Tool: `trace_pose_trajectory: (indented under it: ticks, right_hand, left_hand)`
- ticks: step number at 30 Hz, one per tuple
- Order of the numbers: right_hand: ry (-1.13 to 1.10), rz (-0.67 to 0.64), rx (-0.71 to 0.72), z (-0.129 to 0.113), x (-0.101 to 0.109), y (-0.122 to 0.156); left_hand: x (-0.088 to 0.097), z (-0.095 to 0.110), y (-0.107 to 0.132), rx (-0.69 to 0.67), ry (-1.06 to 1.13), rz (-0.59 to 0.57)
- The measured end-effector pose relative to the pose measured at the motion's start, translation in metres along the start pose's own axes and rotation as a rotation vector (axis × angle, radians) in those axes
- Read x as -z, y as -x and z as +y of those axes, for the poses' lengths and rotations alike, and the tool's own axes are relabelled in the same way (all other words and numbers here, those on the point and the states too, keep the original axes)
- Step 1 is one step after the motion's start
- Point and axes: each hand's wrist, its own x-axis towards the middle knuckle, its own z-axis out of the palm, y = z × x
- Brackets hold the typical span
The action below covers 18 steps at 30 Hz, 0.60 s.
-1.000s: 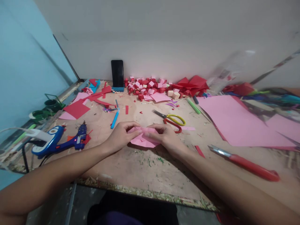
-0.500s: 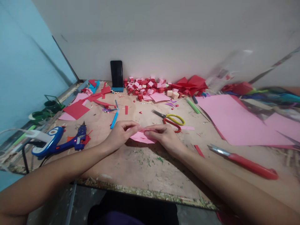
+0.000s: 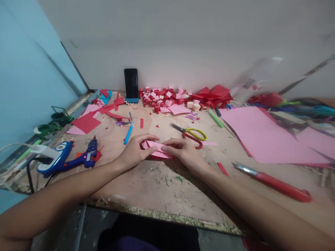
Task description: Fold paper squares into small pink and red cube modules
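A: Entry one: the item, its place, its grip?

B: Folded pink paper [image 3: 157,150], recorded at the middle of the table [image 3: 157,190], low over the board. It is held between the left hand [image 3: 134,150] and the right hand [image 3: 184,152]. The fingers [image 3: 167,148] of both are closed on it, the left pinching its left end, the right laid across its right end.

A: Hazards to be entered?

B: A crooked crease is judged possible if the layers are let slip under uneven pressure. A tear at the fold is judged possible if the thin sheet is pulled apart. The scissors [image 3: 192,134], just beyond the right hand, could be knocked by the knuckles. The knife [image 3: 274,183], red-handled with its blade bared, is noted near the right forearm and could be brushed. The glue gun [image 3: 68,157], well to the left, is cabled, and a small red light is seen on it. It is judged hot, so the paper scraps touching it could be scorched or stuck.

A: Surface and room?

B: Table: bare plywood, stained, strewn with scraps, frayed at the near edge. Listed at the back: phone [image 3: 131,83], propped upright; heap of small red and pink cubes [image 3: 167,97]. To the right: large pink sheet [image 3: 261,134]. Beyond the left hand: blue pen [image 3: 128,131]. Room: white wall [image 3: 183,42] behind, pale blue wall [image 3: 26,69] at the left. The far right is blurred and left unentered.
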Motion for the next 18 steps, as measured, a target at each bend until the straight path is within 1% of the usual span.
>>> trace_pose_trajectory:
  ticks: [6, 14, 18]
  right_hand:
    - [0.045, 0.005, -0.004, 0.003, 0.003, -0.002]
    - [0.078, 0.048, -0.006, 0.004, 0.013, -0.009]
    - [0.074, 0.038, 0.002, 0.006, 0.016, -0.010]
  left_hand:
    - [0.000, -0.005, -0.004, 0.166, 0.171, -0.030]
    - [0.003, -0.005, -0.009, 0.209, 0.260, 0.017]
    - [0.003, -0.007, -0.009, 0.210, 0.290, 0.019]
